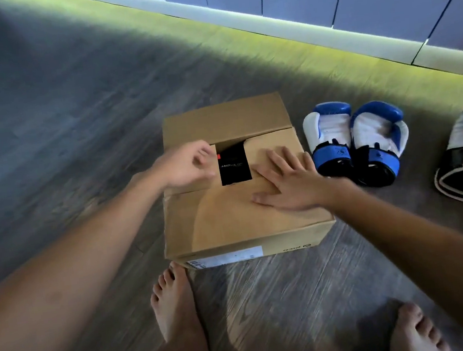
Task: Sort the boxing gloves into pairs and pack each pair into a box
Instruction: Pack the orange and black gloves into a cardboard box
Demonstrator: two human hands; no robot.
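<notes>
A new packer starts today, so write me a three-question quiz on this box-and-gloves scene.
1. True or false: the right hand lies flat on the box.
2. Pick one: the blue gloves lie A) in the box, B) on the floor beside the box, C) on top of the box.
3. Fill in: the left hand grips a ___ of the box.
Key: 1 true; 2 B; 3 flap.
</notes>
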